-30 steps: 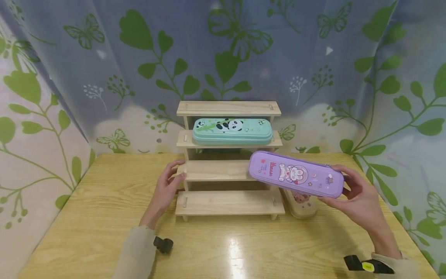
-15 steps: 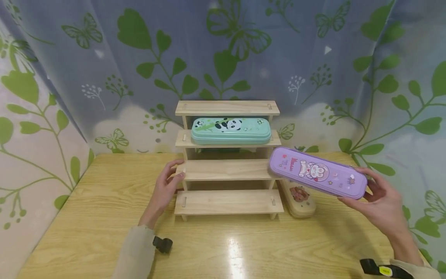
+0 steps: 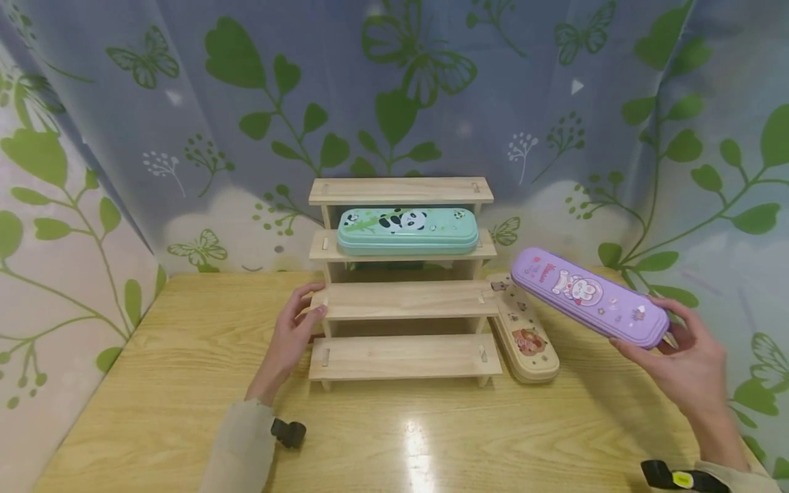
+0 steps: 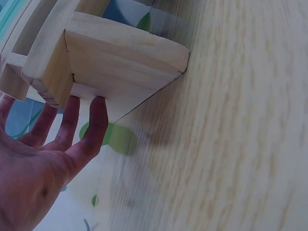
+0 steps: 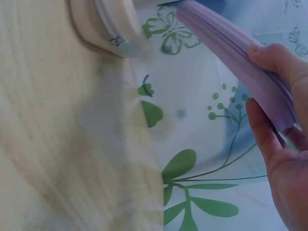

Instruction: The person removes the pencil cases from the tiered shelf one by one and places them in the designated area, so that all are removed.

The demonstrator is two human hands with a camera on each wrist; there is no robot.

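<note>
My right hand [image 3: 690, 363] grips one end of a purple pencil case [image 3: 592, 298] with a rabbit print, thumb on one side and fingers on the other. The case is in the air, tilted, right of a wooden stepped display shelf [image 3: 403, 359]. Its edge shows in the right wrist view, where the purple pencil case [image 5: 231, 53] is pinched. My left hand [image 3: 296, 335] holds the left end of a middle step; in the left wrist view the fingers [image 4: 91, 127] touch the shelf's side. A cream pencil case [image 3: 527, 335] with a bear print lies against the shelf's right side.
A mint pencil case [image 3: 408, 231] with a panda print sits on the second step from the top. The shelf stands on a wood-grain table [image 3: 203, 356]. Behind and beside the table hangs a leaf-and-butterfly curtain [image 3: 431, 123].
My right hand has moved rightward with the purple pencil case, away from the shelf's steps, and the case is tilted more. More of the cream pencil case shows. The left hand stays on the shelf.
</note>
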